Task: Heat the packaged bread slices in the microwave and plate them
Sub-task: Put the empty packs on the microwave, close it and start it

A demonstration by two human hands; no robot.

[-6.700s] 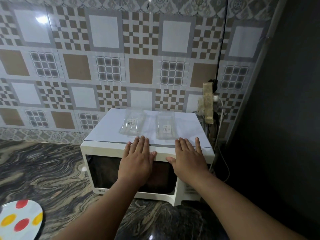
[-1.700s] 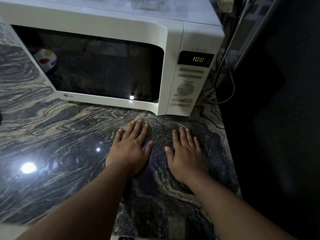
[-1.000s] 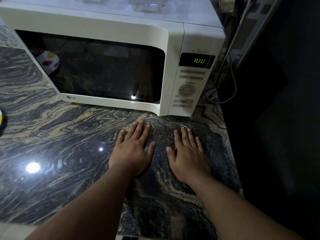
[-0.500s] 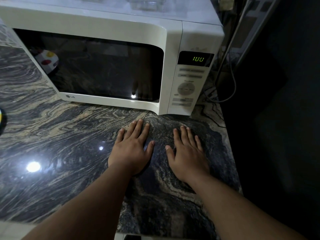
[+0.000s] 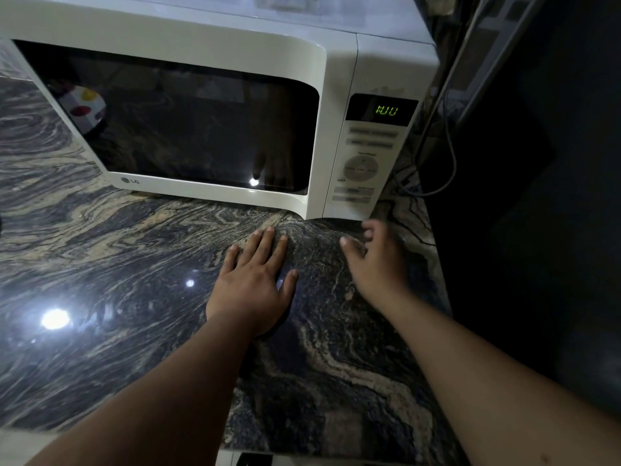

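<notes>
Your left hand [image 5: 252,285] lies flat, palm down, on the dark marbled countertop [image 5: 100,264], fingers straight and slightly spread, holding nothing. Your right hand [image 5: 378,260] is just to its right, blurred and lifted a little off the stone, fingers loosely bent and pointing toward the far side; it holds nothing.

Straight beyond both hands, on the far part of the countertop, stands a white microwave [image 5: 208,52] with its door [image 5: 188,129] closed. The dark glass window reflects your fingers, a bright light spot and, at its left end, a white plate with red and yellow dots. You cannot tell from the glass what is inside.

At the right end of the microwave is the control panel [image 5: 366,163], with a round dial and flat buttons. Above them a green display [image 5: 386,111] reads 1:00. Your right hand's fingertips sit just near the lower edge of this panel, not touching it.

On top of the microwave, at the far edge of view, a clear plastic package [image 5: 285,0] is partly visible; its contents cannot be made out.

A grey cable [image 5: 450,156] loops down behind the microwave on the right, beside a dark wall.
</notes>
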